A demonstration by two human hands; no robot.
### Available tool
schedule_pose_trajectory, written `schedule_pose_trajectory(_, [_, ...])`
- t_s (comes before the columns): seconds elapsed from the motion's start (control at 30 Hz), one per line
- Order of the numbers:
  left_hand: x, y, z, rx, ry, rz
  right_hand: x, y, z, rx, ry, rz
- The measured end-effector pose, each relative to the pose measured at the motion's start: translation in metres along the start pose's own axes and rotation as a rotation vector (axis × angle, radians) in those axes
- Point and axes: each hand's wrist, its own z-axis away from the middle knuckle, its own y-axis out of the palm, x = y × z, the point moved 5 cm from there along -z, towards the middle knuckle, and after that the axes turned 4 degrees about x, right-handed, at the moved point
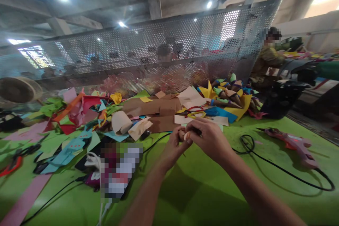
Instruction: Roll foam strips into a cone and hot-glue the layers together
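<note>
My left hand (174,144) and my right hand (208,136) meet over the middle of the green table (201,187). Their fingers are closed together on a small brownish piece (182,133), mostly covered by the fingertips, so its kind does not show. Just beyond the hands, scissors with red and yellow handles (194,111) lie on strips of pale paper. Out to the right, apart from my right hand, a pink hot glue gun (293,144) rests on the table, its black cord looping across the surface.
Crumpled coloured paper (79,113) heaps up at the left, near orange-handled scissors (13,164). Wrapped paper cones (230,95) pile at the back right. A perforated metal screen (148,63) stands behind. A power plug (92,162) and cables lie front left. Another person (268,58) sits far right.
</note>
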Motion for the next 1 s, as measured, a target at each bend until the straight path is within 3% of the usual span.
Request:
schedule_pose_trajectory(0.4, [0.001, -0.008, -0.002, -0.183, 0.099, -0.271, 0.008, 0.004, 0.006, -0.001, -0.061, -0.189])
schedule_pose_trajectory(0.67, [-0.003, -0.008, 0.001, -0.202, 0.109, -0.323, 0.005, 0.009, 0.007, -0.026, -0.068, -0.256])
schedule_pose_trajectory(0.87, [-0.007, -0.010, 0.003, -0.252, 0.130, -0.282, -0.020, 0.002, 0.016, -0.171, 0.147, -0.347])
schedule_pose_trajectory(1.0, [-0.007, -0.010, 0.005, -0.295, 0.175, -0.292, -0.031, 0.008, 0.022, -0.125, 0.223, -0.293])
